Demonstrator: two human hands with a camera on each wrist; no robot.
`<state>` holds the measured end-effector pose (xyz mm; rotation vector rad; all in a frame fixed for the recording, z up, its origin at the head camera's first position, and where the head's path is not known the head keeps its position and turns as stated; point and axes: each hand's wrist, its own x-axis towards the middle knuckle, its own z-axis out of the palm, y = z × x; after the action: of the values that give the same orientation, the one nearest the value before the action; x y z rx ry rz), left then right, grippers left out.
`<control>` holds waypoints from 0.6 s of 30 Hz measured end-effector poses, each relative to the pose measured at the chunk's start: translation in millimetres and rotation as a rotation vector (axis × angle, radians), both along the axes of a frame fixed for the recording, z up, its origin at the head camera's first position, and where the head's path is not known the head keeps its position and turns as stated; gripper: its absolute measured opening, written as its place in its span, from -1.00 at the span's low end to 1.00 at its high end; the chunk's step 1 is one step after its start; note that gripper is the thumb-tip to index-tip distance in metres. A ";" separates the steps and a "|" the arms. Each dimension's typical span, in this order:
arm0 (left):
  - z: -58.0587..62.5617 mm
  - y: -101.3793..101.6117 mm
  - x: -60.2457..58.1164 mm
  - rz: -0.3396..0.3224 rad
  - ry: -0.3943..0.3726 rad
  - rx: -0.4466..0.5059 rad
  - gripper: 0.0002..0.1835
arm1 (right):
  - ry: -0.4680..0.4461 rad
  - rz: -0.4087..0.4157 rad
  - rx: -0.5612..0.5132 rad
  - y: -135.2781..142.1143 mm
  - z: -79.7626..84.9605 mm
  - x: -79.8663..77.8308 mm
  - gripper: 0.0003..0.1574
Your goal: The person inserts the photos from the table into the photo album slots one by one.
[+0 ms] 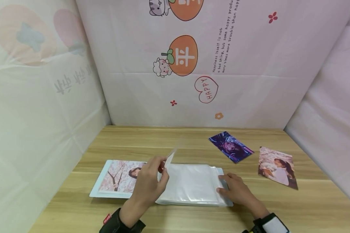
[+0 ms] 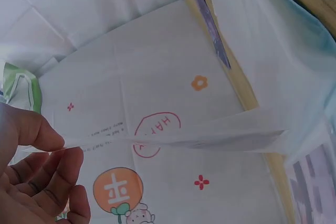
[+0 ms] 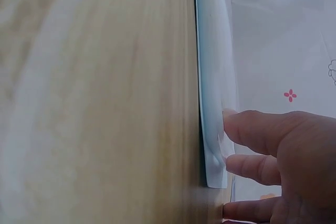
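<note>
A photo album (image 1: 189,184) lies spread on the table, its clear sleeves stacked on the right side. On its left side is a photo (image 1: 116,178) of pink blossoms and a person, partly hidden by my left hand (image 1: 148,184). That hand pinches a thin, clear plastic sleeve (image 2: 226,139) between thumb and fingers, raised above the album's middle. My right hand (image 1: 237,191) rests at the album's right edge, fingertips on the sleeves and the pale blue cover (image 3: 210,103). In the right wrist view its fingers (image 3: 252,169) are spread apart.
Behind the album to the right lies a purple-blue photo (image 1: 230,147). Farther right is a pink blossom photo (image 1: 277,168) with a person in it. A printed white cloth (image 1: 250,81) walls off the back and sides of the wooden table (image 1: 78,210).
</note>
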<state>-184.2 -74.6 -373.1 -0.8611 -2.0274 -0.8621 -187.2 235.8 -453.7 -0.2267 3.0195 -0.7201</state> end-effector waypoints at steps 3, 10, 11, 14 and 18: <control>2.7 -2.6 1.0 0.006 -0.005 0.006 -0.71 | 0.004 0.003 -0.001 0.1 -0.5 0.2 -0.37; 3.1 -8.3 3.1 0.022 0.012 0.034 -0.67 | 0.022 0.009 0.001 1.3 -3.5 0.1 -0.37; 3.5 -9.9 3.4 0.030 0.018 0.046 -0.65 | 0.022 0.009 0.002 1.5 -3.6 -0.1 -0.37; 4.3 -17.6 4.7 0.060 0.011 0.091 -0.59 | 0.025 0.010 0.002 1.4 -3.0 0.2 -0.37; 4.7 -32.7 6.3 0.115 -0.020 0.151 -0.51 | 0.037 0.016 0.006 1.3 -2.2 0.9 -0.37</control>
<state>-178.0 -107.3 -368.4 -0.6488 -1.9793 -0.9490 -186.3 237.1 -455.8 -0.2666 3.0504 -0.7134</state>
